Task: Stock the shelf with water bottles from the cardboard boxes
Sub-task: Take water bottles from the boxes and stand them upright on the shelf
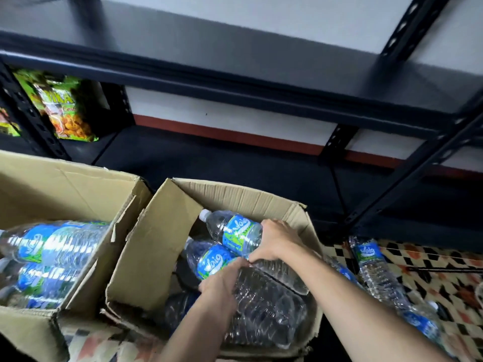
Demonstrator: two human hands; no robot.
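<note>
Cardboard box (167, 231) rim – both hands gripping bottles

Both hands (248, 267) clasped, arms outstretched.

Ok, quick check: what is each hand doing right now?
Left hand: closed on the lower water bottle in the right cardboard box.
Right hand: closed on the upper water bottle.
</note>
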